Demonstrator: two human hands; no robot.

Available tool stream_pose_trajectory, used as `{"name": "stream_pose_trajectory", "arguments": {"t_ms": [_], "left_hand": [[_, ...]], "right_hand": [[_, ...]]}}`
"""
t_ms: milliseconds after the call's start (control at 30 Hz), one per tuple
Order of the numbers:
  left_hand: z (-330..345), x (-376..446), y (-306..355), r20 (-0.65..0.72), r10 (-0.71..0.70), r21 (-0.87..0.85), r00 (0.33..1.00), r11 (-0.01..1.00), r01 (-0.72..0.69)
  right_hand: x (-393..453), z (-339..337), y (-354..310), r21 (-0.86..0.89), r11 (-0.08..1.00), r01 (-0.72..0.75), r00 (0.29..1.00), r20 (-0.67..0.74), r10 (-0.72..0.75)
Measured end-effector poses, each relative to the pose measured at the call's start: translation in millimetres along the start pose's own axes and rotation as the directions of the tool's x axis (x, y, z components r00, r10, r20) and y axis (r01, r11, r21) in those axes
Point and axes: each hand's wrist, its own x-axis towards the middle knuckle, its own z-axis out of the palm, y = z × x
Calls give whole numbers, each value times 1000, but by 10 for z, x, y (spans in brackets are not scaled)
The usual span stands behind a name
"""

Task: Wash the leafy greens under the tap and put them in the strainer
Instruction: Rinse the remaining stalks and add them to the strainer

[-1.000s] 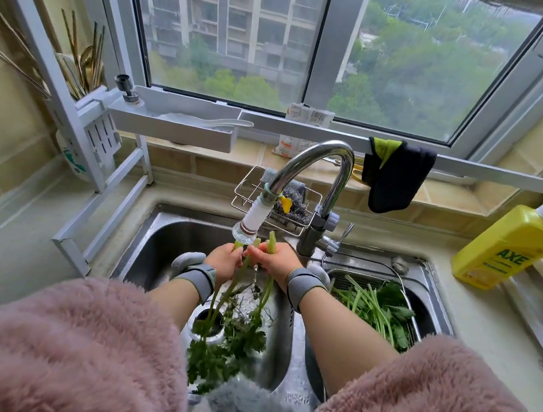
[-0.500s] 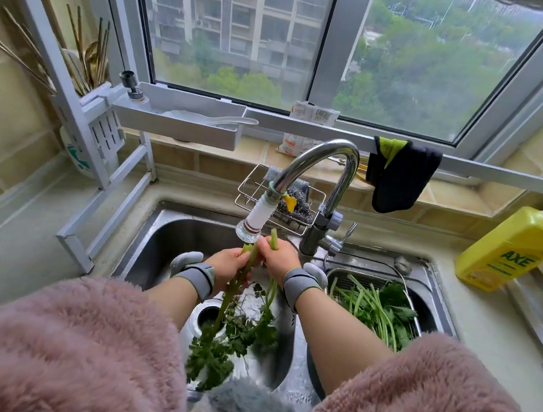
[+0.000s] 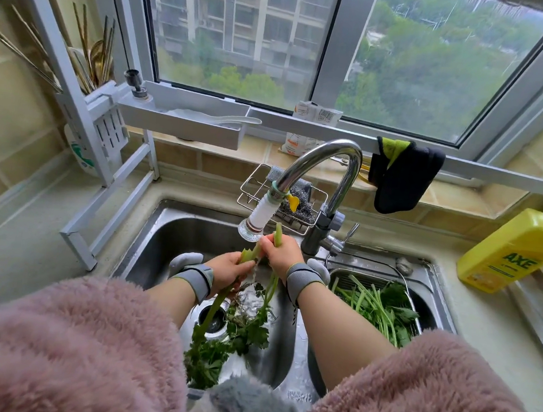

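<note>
Both hands are under the tap [image 3: 253,225], whose water runs down between them. My left hand [image 3: 230,268] grips one leafy green stalk [image 3: 205,341] near its pale base, leaves hanging over the drain. My right hand [image 3: 281,251] grips a second stalk [image 3: 262,316], its cut end poking up above my fingers. Both stalks dangle into the left sink basin [image 3: 175,233]. The metal strainer [image 3: 411,298] sits in the right basin and holds several washed greens [image 3: 377,308].
A yellow dish-soap bottle [image 3: 512,251] stands on the counter at right. Behind the tap, a wire rack with scourers [image 3: 284,198] and a dark cloth [image 3: 400,176] hang on the rail. A white rack with chopsticks [image 3: 89,91] stands at left.
The stalks have swung slightly in the stream, the left one now hanging over the drain. My hands stayed under the tap, close together.
</note>
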Motion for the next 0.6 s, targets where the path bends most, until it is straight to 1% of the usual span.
{"name": "stream_pose_trajectory", "arguments": {"t_ms": [67, 133, 167, 233, 267, 333, 400, 467, 533, 600], "left_hand": [[-17, 5, -19, -41, 17, 9, 999, 1000, -16], [-32, 9, -4, -67, 15, -9, 998, 1000, -16], [-45, 11, 7, -66, 4, -8, 998, 1000, -4], [-62, 12, 26, -43, -33, -16, 999, 999, 33], [-67, 6, 27, -26, -51, -22, 998, 998, 50], [-61, 1, 7, 1, -67, -20, 998, 998, 67], [-36, 3, -13, 5, -49, -1, 999, 999, 49], [1, 11, -18, -4, 2, 14, 1000, 1000, -2], [19, 10, -5, -23, 49, 50, 999, 998, -48], [23, 0, 10, -36, 69, 75, 997, 995, -67]], "right_hand": [[-8, 23, 2, 84, 995, -50, 999, 20, 48], [-15, 54, 18, 238, 961, -140, 989, 74, 126], [-16, 67, 33, 324, 925, -198, 980, 98, 176], [-25, 58, 55, 482, 831, -277, 960, 99, 263], [-30, 40, 60, 537, 793, -287, 954, 82, 289], [-44, 11, 78, 598, 752, -279, 950, 60, 306], [-82, -7, 87, 625, 730, -275, 953, 80, 291], [-109, -20, 128, 627, 739, -246, 966, 94, 242], [-124, -37, 152, 546, 809, -217, 975, 72, 212], [-138, -76, 153, 363, 913, -188, 981, 22, 193]]}}
